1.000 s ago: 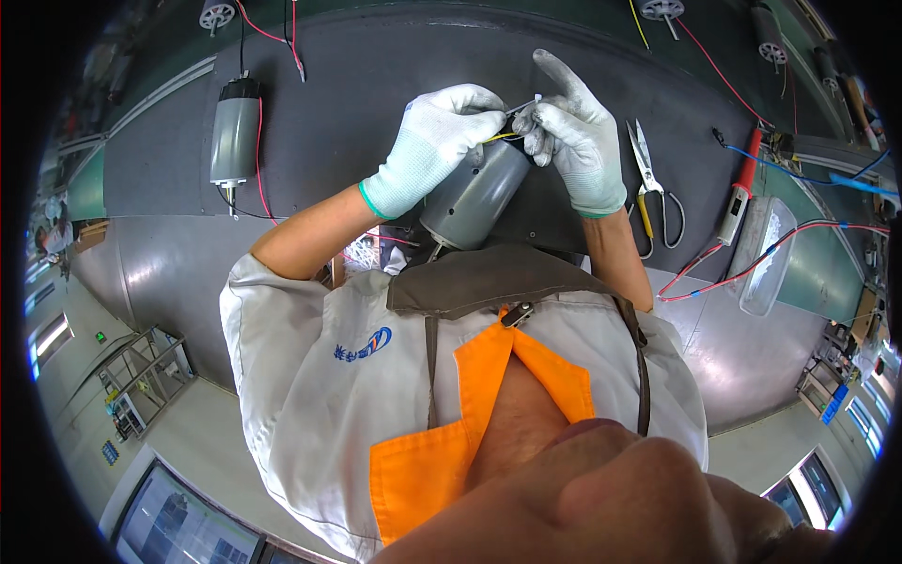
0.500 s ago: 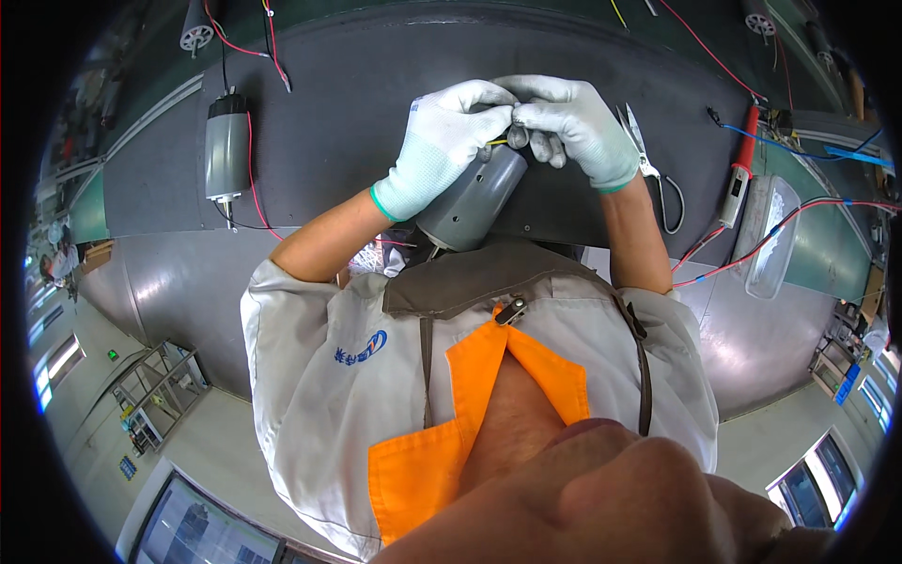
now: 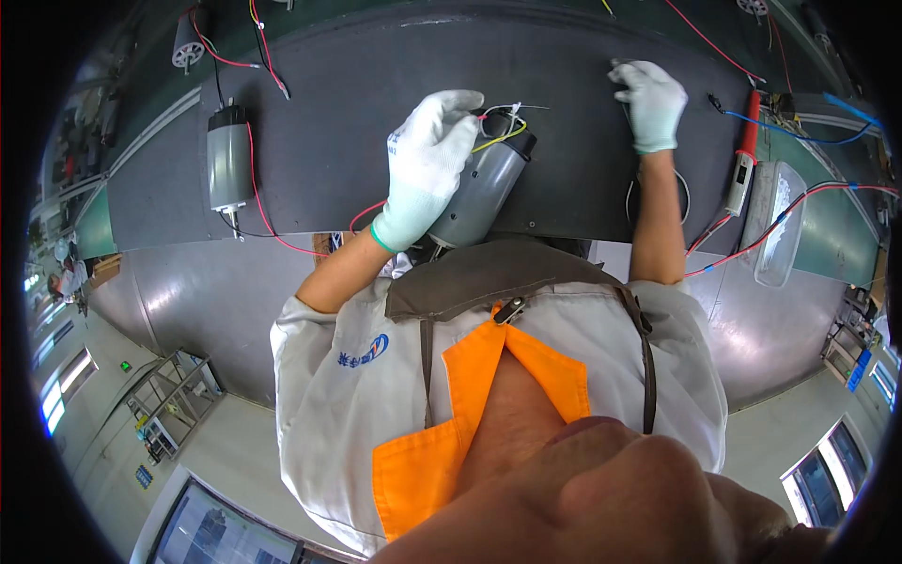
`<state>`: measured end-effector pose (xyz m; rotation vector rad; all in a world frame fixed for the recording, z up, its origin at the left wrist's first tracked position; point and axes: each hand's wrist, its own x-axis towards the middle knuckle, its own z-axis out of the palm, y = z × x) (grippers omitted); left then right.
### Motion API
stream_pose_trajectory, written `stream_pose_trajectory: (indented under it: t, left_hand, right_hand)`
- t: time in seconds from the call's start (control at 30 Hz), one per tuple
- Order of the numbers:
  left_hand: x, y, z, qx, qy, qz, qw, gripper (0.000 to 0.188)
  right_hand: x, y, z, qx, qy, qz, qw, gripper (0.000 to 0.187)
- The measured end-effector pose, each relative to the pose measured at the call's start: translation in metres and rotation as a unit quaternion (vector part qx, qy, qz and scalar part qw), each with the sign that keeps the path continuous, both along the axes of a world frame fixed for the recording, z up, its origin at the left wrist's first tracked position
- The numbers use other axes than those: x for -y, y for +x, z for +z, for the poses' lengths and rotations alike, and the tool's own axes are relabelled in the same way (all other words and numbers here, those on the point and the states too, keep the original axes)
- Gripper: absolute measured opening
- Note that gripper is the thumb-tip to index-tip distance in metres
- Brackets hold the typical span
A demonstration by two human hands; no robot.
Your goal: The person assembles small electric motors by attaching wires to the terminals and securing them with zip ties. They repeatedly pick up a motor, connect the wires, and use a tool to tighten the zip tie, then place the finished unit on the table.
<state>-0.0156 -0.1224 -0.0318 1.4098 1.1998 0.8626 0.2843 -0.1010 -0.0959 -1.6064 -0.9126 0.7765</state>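
Observation:
A grey cylindrical motor (image 3: 481,193) lies tilted on the dark bench in front of me. From its upper end come a yellow wire (image 3: 498,140) and other thin wires, with a pale cable tie (image 3: 515,112) around them whose tail points right. My left hand (image 3: 430,150), in a white glove, is closed around the wires beside that end; its lower fingers are partly hidden. Farther right, my gloved right hand (image 3: 651,101) has its fingers bent and apart. It is over the scissors (image 3: 687,199), whose blades are mostly covered, while handle loops show on either side of my wrist.
Another grey motor (image 3: 230,164) with red and black leads lies at left. On the right are a red-and-grey corded tool (image 3: 742,169) and a clear tray (image 3: 776,226), with red and blue cables nearby. More motors (image 3: 188,42) and wires line the far side.
My hands were together at the motor's wires; my right hand has moved right, over the scissors. The cable tie, hidden before, now shows. My left hand stays beside the motor.

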Motion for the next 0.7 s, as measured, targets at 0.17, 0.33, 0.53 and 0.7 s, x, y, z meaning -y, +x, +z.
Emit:
stream_pose_trajectory:
  t: [0.17,0.33,0.53,0.7]
  left_hand:
    - [-0.005,-0.002,-0.002,-0.056,0.079,-0.02,0.995,0.018]
    - [-0.005,-0.002,-0.003,-0.086,0.127,-0.04,0.987,0.017]
    - [-0.006,-0.005,-0.008,-0.065,0.113,-0.04,0.991,0.02]
    - [0.002,0.003,-0.002,-0.027,0.034,0.013,0.999,0.02]
  right_hand:
    - [0.022,-0.005,0.045,0.121,0.047,0.28,0.951,0.023]
    - [0.027,-0.068,0.059,0.233,0.112,0.388,0.885,0.023]
    - [0.022,-0.08,0.043,0.185,0.169,0.31,0.917,0.013]
    - [0.007,-0.081,0.02,0.146,0.09,0.164,0.971,0.015]
